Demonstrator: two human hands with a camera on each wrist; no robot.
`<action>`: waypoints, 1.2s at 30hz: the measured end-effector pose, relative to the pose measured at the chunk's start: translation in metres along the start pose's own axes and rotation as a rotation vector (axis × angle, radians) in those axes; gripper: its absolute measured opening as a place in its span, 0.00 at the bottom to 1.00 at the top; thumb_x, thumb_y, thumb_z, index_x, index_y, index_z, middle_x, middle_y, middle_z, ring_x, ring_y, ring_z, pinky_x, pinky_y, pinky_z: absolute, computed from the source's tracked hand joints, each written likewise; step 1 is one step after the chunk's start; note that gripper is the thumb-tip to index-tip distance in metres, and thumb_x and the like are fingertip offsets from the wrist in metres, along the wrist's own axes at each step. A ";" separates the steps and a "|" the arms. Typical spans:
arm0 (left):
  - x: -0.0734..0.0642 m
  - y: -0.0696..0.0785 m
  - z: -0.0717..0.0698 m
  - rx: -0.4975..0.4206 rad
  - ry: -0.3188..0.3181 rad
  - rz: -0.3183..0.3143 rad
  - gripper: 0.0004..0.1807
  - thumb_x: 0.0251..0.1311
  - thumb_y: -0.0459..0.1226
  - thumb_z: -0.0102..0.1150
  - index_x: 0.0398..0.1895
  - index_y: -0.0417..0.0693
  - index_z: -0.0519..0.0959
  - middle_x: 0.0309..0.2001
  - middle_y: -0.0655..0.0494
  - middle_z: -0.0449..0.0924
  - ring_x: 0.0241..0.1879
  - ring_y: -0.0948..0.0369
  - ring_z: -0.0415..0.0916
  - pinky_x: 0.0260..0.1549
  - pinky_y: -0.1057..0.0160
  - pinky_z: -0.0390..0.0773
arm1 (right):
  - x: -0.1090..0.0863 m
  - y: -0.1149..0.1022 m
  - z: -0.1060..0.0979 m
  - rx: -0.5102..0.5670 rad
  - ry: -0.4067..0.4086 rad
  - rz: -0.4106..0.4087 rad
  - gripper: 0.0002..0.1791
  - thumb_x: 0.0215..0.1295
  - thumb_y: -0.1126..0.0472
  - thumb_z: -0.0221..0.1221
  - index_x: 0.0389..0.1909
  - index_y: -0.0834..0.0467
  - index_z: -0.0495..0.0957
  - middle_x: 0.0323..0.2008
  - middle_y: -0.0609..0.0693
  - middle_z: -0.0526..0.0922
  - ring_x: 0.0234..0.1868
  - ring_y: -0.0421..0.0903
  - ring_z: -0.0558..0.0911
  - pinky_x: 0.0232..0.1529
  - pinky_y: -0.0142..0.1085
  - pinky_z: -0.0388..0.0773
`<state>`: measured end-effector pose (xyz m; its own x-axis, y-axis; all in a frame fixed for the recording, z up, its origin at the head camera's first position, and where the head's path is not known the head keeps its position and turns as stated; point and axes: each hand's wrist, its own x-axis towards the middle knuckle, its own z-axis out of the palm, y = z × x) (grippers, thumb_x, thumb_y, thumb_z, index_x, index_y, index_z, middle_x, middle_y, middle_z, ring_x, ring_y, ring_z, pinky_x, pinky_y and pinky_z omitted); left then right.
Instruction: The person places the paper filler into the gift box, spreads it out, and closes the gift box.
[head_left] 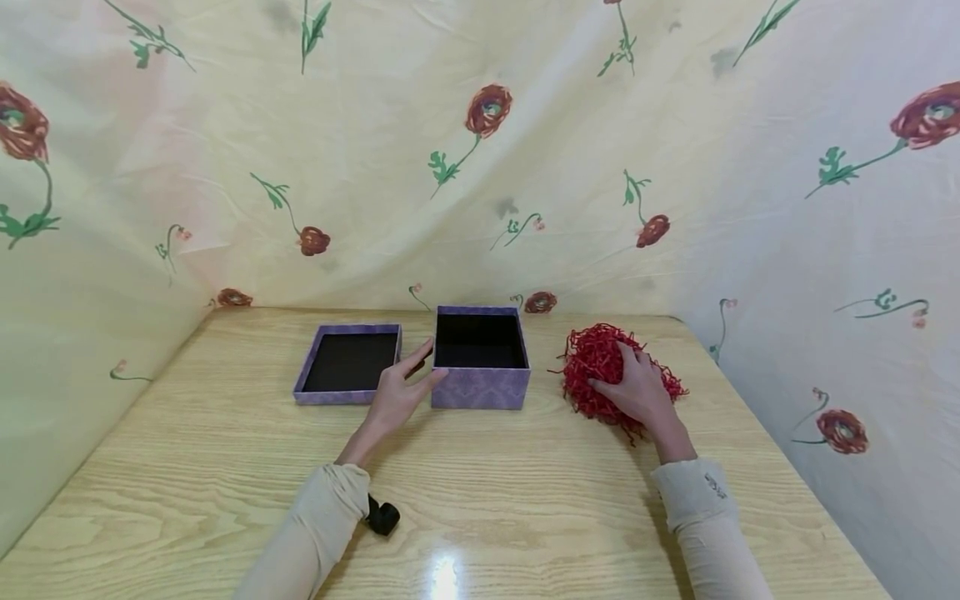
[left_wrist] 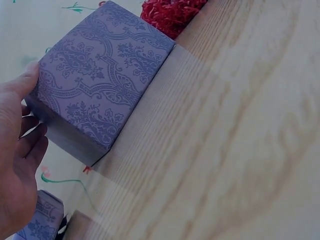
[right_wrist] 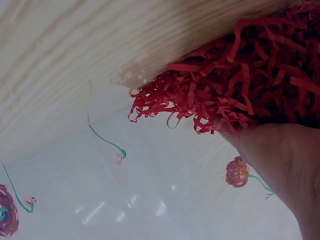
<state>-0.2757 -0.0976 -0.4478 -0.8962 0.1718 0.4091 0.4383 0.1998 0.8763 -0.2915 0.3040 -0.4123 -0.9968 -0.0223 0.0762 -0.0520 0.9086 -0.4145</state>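
Observation:
A purple patterned box (head_left: 480, 388) with a black inside stands upright at the middle of the table, its top uncovered. My left hand (head_left: 397, 393) touches its left side with the fingers, the thumb at the near left corner. In the left wrist view the box (left_wrist: 105, 75) shows its damask pattern, with the left hand (left_wrist: 17, 150) beside it. My right hand (head_left: 637, 387) rests on a heap of red shredded paper (head_left: 588, 367), thumb and forefinger spread apart. In the right wrist view the shredded paper (right_wrist: 240, 75) hides the fingertips.
A shallow purple lid (head_left: 348, 397), black inside, lies open side up left of the box. A black object (head_left: 383, 518) shows beside the left sleeve. Flower-printed cloth (head_left: 375, 167) hangs behind and along the sides of the wooden table (head_left: 495, 500).

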 end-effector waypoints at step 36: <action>0.000 0.003 0.000 0.023 -0.015 -0.008 0.33 0.74 0.39 0.62 0.78 0.44 0.66 0.75 0.43 0.63 0.69 0.41 0.69 0.64 0.47 0.73 | 0.000 0.004 -0.015 0.076 0.136 -0.076 0.38 0.67 0.66 0.64 0.72 0.76 0.59 0.60 0.79 0.70 0.61 0.76 0.71 0.61 0.69 0.70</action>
<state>-0.2748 -0.0965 -0.4452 -0.8985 0.1842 0.3985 0.4331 0.2237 0.8732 -0.2911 0.3137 -0.4001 -0.9728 -0.0279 0.2298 -0.1361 0.8720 -0.4703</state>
